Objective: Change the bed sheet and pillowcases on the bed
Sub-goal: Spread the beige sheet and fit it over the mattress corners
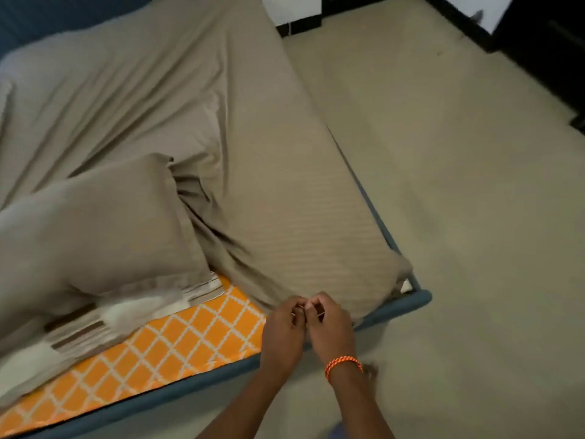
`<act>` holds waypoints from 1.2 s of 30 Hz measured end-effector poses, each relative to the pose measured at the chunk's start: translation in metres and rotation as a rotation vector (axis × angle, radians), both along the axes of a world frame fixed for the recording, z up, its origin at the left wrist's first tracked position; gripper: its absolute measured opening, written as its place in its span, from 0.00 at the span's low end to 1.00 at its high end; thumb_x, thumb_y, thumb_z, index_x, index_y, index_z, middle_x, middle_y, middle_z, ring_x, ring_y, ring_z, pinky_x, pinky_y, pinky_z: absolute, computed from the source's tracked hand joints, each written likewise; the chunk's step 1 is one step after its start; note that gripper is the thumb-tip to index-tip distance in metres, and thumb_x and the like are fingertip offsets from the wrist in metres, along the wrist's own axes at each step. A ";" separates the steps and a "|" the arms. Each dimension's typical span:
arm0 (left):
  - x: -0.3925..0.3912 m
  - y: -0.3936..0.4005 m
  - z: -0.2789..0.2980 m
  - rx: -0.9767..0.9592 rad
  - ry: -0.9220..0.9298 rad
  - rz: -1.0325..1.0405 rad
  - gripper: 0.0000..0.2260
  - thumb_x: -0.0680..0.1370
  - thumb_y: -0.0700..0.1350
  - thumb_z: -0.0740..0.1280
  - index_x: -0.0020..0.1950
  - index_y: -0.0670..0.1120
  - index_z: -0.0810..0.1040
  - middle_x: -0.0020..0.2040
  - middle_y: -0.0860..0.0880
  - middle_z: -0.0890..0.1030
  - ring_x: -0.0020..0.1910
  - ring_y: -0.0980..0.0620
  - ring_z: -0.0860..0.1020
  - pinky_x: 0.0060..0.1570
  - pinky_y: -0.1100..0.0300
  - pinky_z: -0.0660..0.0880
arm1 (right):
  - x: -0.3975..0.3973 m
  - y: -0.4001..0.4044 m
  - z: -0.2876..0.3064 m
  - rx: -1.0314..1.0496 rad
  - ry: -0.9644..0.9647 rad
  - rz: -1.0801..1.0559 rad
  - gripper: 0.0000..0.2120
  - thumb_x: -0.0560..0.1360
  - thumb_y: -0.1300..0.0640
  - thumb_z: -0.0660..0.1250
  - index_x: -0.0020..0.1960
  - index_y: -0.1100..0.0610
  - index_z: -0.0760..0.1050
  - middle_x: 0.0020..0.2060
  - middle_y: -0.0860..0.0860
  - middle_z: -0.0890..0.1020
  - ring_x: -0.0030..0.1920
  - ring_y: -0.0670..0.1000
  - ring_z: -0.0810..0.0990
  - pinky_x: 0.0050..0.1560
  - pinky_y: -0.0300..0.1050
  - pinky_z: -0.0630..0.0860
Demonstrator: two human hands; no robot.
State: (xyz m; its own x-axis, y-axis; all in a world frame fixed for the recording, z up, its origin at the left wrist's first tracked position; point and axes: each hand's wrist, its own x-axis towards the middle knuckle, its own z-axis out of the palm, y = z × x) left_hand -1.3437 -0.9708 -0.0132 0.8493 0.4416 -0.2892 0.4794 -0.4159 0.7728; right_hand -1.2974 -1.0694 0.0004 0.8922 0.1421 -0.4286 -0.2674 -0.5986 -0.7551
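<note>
Our fingers on both the left hand and right hand pinch the edge of the taupe striped cotton bed sheet at lower centre, beside the orange lattice-patterned mattress; a taupe pillow lies at left.

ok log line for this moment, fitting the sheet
step: fit sheet edge | hands: left hand and right hand pinch beige sheet | mattress: partly bare
</note>
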 end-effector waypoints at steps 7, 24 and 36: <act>0.147 -0.053 -0.011 -0.062 0.021 0.273 0.12 0.79 0.47 0.61 0.55 0.57 0.83 0.46 0.59 0.86 0.46 0.57 0.84 0.48 0.48 0.82 | 0.165 -0.039 -0.018 0.029 0.008 0.192 0.06 0.80 0.53 0.65 0.44 0.50 0.78 0.38 0.45 0.83 0.40 0.48 0.81 0.44 0.51 0.79; 0.473 -0.028 -0.123 0.576 0.193 0.593 0.08 0.79 0.54 0.69 0.56 0.57 0.74 0.53 0.58 0.77 0.53 0.49 0.75 0.49 0.49 0.71 | 0.541 0.048 -0.136 -0.056 -0.023 0.578 0.18 0.81 0.40 0.62 0.59 0.54 0.67 0.54 0.56 0.82 0.53 0.61 0.81 0.47 0.51 0.76; 0.505 -0.065 -0.107 0.667 0.159 0.381 0.07 0.77 0.50 0.55 0.42 0.52 0.70 0.39 0.52 0.75 0.40 0.45 0.75 0.38 0.54 0.63 | 0.581 0.014 -0.124 -0.138 -0.278 0.732 0.17 0.77 0.57 0.62 0.30 0.55 0.67 0.27 0.50 0.72 0.28 0.50 0.68 0.28 0.45 0.59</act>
